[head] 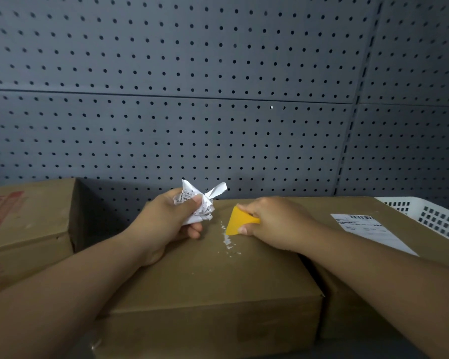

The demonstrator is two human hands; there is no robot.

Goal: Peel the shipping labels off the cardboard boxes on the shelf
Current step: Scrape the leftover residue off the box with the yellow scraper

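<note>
While scraping a cardboard box, two hands work.
Left hand clenches crumpled label, print unreadable; right hand fingers pinch yellow scraper.

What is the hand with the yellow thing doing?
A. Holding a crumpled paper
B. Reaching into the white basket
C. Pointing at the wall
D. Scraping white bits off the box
D: the right hand presses the yellow scraper on the box beside white label bits, while the left hand holds the crumpled label.
</note>
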